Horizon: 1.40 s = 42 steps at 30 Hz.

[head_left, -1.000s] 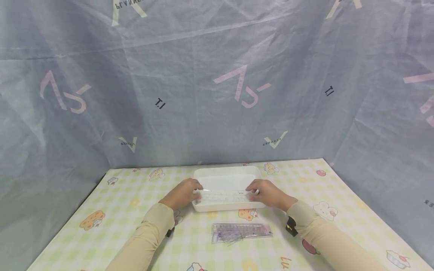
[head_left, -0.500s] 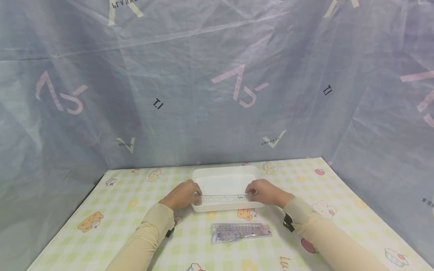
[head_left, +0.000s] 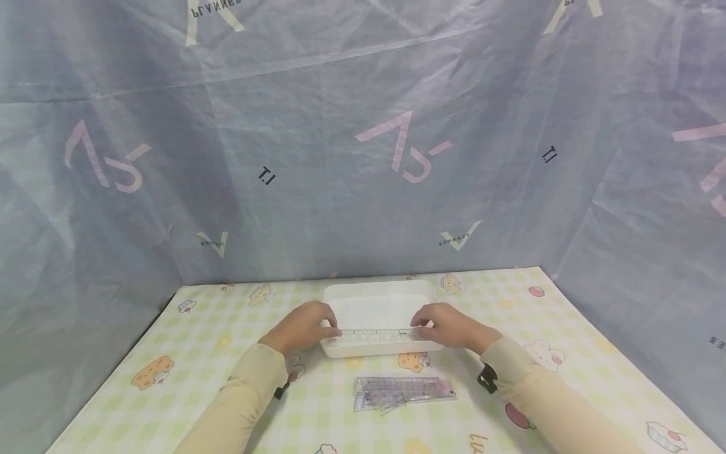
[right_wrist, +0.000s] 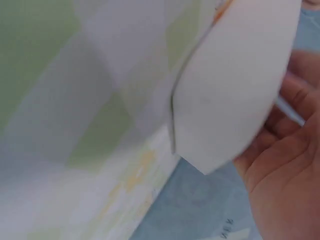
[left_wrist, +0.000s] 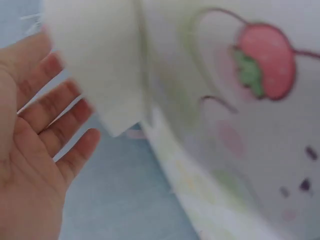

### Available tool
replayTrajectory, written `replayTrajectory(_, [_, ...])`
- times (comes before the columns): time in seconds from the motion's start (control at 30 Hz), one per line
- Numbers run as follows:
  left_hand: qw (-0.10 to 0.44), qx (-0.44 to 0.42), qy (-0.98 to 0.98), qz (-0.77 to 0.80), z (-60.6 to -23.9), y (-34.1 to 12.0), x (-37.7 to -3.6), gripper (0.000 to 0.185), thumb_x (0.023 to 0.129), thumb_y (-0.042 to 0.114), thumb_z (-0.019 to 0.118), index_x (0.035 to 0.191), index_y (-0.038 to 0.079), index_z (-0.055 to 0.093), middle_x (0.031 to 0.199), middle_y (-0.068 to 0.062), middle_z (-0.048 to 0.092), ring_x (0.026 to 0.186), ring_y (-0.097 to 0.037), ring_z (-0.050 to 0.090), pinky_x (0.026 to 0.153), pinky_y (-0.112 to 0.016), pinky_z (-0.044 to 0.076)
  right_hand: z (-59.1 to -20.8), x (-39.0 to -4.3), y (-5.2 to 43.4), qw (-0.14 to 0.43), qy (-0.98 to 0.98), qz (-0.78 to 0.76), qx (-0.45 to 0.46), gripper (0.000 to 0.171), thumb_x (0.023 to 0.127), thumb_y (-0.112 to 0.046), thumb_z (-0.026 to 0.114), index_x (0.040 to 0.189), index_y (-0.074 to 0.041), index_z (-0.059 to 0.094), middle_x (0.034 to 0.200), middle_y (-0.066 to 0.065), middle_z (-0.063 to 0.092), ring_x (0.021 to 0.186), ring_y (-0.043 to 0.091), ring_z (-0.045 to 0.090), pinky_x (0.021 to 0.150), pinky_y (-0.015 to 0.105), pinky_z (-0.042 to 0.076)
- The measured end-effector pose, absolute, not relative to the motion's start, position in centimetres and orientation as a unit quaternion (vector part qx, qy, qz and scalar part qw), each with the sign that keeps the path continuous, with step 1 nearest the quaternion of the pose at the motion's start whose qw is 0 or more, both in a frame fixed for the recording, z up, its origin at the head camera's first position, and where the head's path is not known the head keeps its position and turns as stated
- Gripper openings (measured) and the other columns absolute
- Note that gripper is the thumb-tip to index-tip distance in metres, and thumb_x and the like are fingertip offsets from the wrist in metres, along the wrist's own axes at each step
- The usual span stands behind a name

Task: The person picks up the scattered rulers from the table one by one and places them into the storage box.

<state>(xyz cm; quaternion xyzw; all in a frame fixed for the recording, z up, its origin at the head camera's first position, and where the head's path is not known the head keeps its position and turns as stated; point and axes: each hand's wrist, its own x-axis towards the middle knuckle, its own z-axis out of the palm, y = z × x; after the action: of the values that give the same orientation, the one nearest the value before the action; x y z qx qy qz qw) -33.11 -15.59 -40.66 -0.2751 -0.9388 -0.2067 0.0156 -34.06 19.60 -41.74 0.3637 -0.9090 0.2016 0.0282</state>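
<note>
Toward the front side of a white tray [head_left: 381,305] lies a clear plastic ruler [head_left: 374,335] with cut-out shapes, running lengthwise. My left hand [head_left: 303,326] pinches its left end between thumb and forefinger. At the other end, my right hand [head_left: 450,325] pinches it with thumb and fingertips at the ruler's edge. In the left wrist view, the other left fingers [left_wrist: 60,115] spread loosely beside the tray's outer wall [left_wrist: 95,55]. The right wrist view has the right fingers [right_wrist: 280,120] behind the tray wall [right_wrist: 225,100], their tips partly hidden.
Nearer the body, a small pile of purple-tinted clear rulers [head_left: 404,391] lies on the checked tablecloth [head_left: 215,378]. A grey-blue curtain [head_left: 340,221] rises behind the table and along both sides. Dark bands show at both wrists.
The ruler has come down and tilted toward the tray's front side, its cut-outs now sharper. My left thumb reaches further over its end. The tray and the pile of rulers stay put.
</note>
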Motion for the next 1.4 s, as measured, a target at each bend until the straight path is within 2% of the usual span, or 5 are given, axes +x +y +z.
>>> replayTrajectory(0.3, [-0.005,-0.274,-0.947,-0.169,-39.1,-15.5,-29.7,0.018,0.083,0.017,0.080,0.100,0.010,0.076,0.100,0.001,0.070,0.095,-0.021,0.065,0.084,-0.038,0.054,-41.1,-31.1,19.9,0.071,-0.915,0.164,0.363,0.009,0.089,-0.013,0.073,0.098,-0.011,0.074,0.093,-0.006,0.069,0.086,0.011,0.063,0.079,0.034,0.054])
replayTrajectory(0.47, [0.036,-0.324,-0.935,-0.139,-39.8,-15.3,-29.0,0.007,0.084,0.007,0.077,0.092,0.007,0.078,0.086,0.004,0.067,0.082,-0.015,0.064,0.075,-0.029,0.055,-41.5,-30.1,19.8,0.109,-0.912,0.154,0.363,0.011,0.087,-0.003,0.073,0.084,-0.014,0.074,0.082,-0.009,0.067,0.078,0.007,0.062,0.072,0.029,0.054])
replayTrajectory(0.73, [0.082,-0.331,-0.929,-0.147,-40.4,-15.4,-29.3,0.014,0.083,-0.004,0.073,0.084,0.007,0.080,0.078,0.005,0.066,0.074,-0.011,0.063,0.069,-0.026,0.055,-42.0,-30.0,20.0,0.141,-0.900,0.158,0.380,0.011,0.088,0.000,0.072,0.084,-0.011,0.074,0.082,-0.007,0.068,0.078,0.009,0.063,0.071,0.029,0.055])
replayTrajectory(1.13, [0.058,-0.306,-0.934,-0.174,-40.1,-15.5,-29.2,0.010,0.089,0.002,0.072,0.094,0.008,0.078,0.085,0.005,0.066,0.081,-0.011,0.063,0.075,-0.030,0.055,-41.6,-30.1,20.0,0.141,-0.899,0.164,0.380,0.010,0.088,0.001,0.071,0.088,-0.009,0.075,0.086,-0.004,0.068,0.081,0.011,0.064,0.073,0.029,0.055])
replayTrajectory(1.4, [0.061,-0.312,-0.934,-0.164,-38.5,-14.8,-28.3,0.016,0.088,0.024,0.077,0.102,0.016,0.077,0.095,0.011,0.062,0.084,-0.007,0.059,0.076,-0.028,0.053,-40.2,-29.1,20.3,0.181,-0.901,0.157,0.362,0.020,0.084,-0.009,0.079,0.102,-0.013,0.072,0.102,-0.003,0.066,0.095,0.016,0.065,0.083,0.036,0.055])
